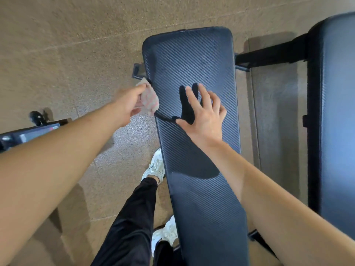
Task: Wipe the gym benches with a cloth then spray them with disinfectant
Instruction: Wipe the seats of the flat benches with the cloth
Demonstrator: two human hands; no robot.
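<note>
A long dark padded gym bench (pixel 194 60) with a ribbed carbon-like surface runs from the bottom middle up to the top middle. My left hand (pixel 127 104) is shut on a pale pinkish cloth (pixel 150 96), pressed against the bench's left side edge. My right hand (pixel 206 112) hovers just above the bench top with fingers spread, holding nothing, and casts a dark shadow on the padding. No spray bottle is in view.
A second dark bench (pixel 338 112) stands at the right, with a black frame bar (pixel 272 54) crossing between the two. Dark equipment (pixel 32 129) sits at the left edge. My black-trousered legs and white shoes (pixel 156 166) stand beside the bench on the tan floor.
</note>
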